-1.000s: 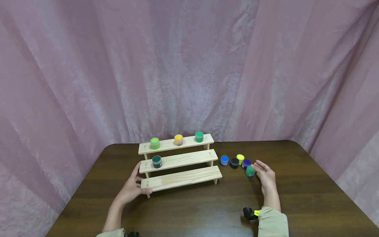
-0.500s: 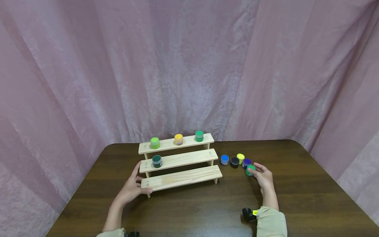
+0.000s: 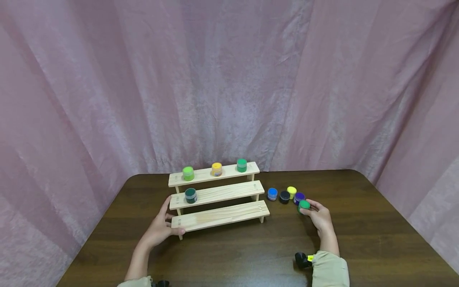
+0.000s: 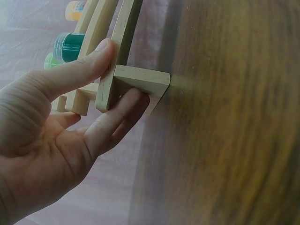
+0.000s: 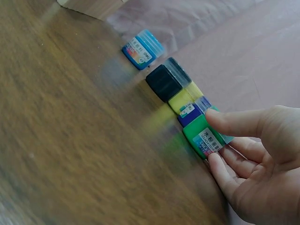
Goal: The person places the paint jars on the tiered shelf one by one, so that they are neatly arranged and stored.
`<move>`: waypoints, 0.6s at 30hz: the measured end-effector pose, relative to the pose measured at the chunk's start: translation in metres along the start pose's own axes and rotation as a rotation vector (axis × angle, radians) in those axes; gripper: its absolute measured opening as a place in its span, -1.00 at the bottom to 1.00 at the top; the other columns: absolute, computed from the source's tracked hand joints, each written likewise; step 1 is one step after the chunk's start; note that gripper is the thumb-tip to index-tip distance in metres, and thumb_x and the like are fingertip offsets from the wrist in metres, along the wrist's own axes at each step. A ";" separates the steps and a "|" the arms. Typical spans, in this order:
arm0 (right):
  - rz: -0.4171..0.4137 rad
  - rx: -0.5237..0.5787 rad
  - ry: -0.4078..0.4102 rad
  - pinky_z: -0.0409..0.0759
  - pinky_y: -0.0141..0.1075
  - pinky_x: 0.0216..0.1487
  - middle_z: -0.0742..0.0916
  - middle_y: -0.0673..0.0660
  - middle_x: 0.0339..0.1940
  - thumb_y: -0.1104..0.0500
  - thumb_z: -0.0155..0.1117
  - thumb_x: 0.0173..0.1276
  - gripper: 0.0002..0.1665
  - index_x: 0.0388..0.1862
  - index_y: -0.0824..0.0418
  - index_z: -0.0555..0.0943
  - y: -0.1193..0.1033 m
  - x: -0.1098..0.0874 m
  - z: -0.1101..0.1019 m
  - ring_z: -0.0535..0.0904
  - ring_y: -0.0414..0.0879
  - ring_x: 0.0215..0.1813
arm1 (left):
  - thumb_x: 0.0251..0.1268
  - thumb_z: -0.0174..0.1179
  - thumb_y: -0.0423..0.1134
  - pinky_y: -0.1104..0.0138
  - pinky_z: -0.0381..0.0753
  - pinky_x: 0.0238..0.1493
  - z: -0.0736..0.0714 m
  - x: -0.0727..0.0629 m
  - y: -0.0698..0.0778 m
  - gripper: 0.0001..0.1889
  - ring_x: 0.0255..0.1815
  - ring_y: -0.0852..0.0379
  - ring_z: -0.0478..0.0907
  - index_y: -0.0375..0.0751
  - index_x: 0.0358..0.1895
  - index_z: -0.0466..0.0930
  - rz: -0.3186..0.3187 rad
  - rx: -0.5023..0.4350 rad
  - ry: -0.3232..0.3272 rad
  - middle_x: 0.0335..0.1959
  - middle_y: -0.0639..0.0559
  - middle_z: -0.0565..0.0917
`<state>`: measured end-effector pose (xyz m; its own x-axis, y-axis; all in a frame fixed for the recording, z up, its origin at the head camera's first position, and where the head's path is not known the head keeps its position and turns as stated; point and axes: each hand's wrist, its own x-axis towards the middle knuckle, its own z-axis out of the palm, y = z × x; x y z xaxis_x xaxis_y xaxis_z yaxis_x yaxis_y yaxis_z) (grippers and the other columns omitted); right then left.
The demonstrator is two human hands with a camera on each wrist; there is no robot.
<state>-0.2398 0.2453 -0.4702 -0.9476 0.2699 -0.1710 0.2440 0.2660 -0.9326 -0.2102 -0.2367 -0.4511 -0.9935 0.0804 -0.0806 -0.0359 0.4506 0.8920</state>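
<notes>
My left hand point(image 3: 156, 230) grips the left end of a three-step wooden display rack point(image 3: 222, 215). In the left wrist view, its thumb lies along the lowest board and fingers reach beneath by the leg point(image 4: 143, 77). At the right, my right hand point(image 3: 321, 219) pinches a green paint jar point(image 5: 199, 133) between thumb and fingers, low over the table. Close beside that jar is a purple jar point(image 3: 299, 198). On the rack's top step stand a light green jar point(image 3: 188, 173), an orange-yellow jar point(image 3: 216, 170) and a green-lidded jar point(image 3: 242, 166); a dark green jar point(image 3: 191, 195) stands on the middle step.
Between rack and right hand, a blue jar point(image 3: 272, 194), a black jar point(image 3: 285, 197) and a yellow jar point(image 3: 291, 192) stand on the brown wooden table point(image 3: 229, 259). A pink curtain point(image 3: 229, 87) hangs behind the table's far edge.
My right hand has moved slightly left and closed its thumb and fingers on the green jar, which it was only beside a second ago. My left hand keeps its grip on the rack.
</notes>
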 end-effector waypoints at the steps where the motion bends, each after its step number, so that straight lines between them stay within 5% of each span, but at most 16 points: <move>1: -0.002 0.004 -0.001 0.38 -0.27 0.23 0.39 0.46 0.40 0.23 0.22 0.38 -0.30 0.42 0.43 0.27 0.000 0.000 0.000 0.39 0.15 0.35 | -0.15 0.53 -0.43 0.26 0.54 -0.17 0.000 0.000 0.000 0.33 -0.26 -0.02 0.66 0.00 0.59 -0.34 0.000 0.001 0.001 -0.08 -0.38 0.55; 8: 0.011 0.019 -0.001 0.23 0.04 0.43 0.35 0.48 0.41 0.24 0.17 0.39 -0.31 0.43 0.44 0.24 0.003 0.001 0.000 0.29 0.26 0.42 | -0.16 0.53 -0.43 0.23 0.56 -0.18 0.002 -0.001 0.001 0.33 -0.24 -0.04 0.67 -0.01 0.59 -0.33 0.006 0.008 0.004 -0.05 -0.42 0.52; 15: 0.030 0.044 -0.004 0.21 0.04 0.43 0.33 0.44 0.44 0.19 0.18 0.40 -0.29 0.46 0.38 0.24 0.002 0.001 -0.001 0.28 0.21 0.42 | -0.16 0.53 -0.44 0.25 0.55 -0.18 0.002 -0.001 0.001 0.32 -0.25 -0.04 0.67 0.01 0.59 -0.32 0.002 0.003 0.011 -0.05 -0.41 0.53; 18: 0.058 0.109 0.001 0.31 -0.13 0.38 0.33 0.38 0.45 0.17 0.23 0.39 -0.26 0.48 0.34 0.24 0.000 0.001 -0.002 0.42 -0.04 0.28 | -0.16 0.52 -0.43 0.25 0.55 -0.19 0.002 -0.001 0.001 0.33 -0.25 -0.04 0.68 0.00 0.59 -0.33 0.009 0.004 0.008 -0.05 -0.42 0.53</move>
<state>-0.2405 0.2474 -0.4700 -0.9322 0.2832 -0.2253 0.2746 0.1482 -0.9501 -0.2094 -0.2347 -0.4511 -0.9946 0.0773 -0.0692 -0.0267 0.4538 0.8907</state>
